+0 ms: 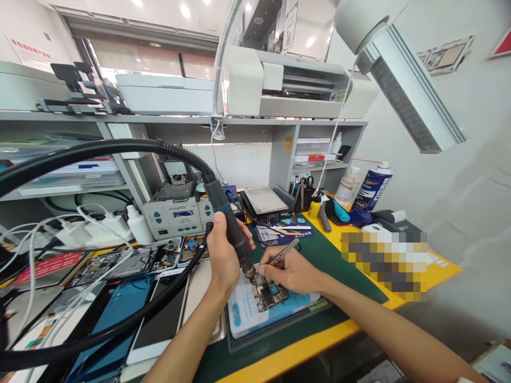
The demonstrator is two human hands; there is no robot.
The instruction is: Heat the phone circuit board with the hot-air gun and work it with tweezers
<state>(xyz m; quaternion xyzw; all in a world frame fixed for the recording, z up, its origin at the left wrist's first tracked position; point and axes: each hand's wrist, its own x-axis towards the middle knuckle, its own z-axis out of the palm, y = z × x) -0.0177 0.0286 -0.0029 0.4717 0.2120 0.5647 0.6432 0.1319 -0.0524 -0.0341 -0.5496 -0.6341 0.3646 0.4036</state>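
My left hand (224, 250) is closed round a hot-air wand (229, 223) whose thick black hose arcs up and off to the left. The wand's metal nozzle points down at a small circuit board (270, 296). That board lies on a light blue and white pad (255, 314) on a dark ribbed mat (279, 330). My right hand (289, 271) pinches metal tweezers (284, 251), their tips down at the board beside the nozzle.
Opened phones and screens (120, 298) cover the left of the yellow-edged bench (319, 346). A rework station (178, 215) and a small hot plate (265, 205) stand behind. Bottles (373, 186) and a tool cup are at the back right. A lamp (403, 80) hangs overhead.
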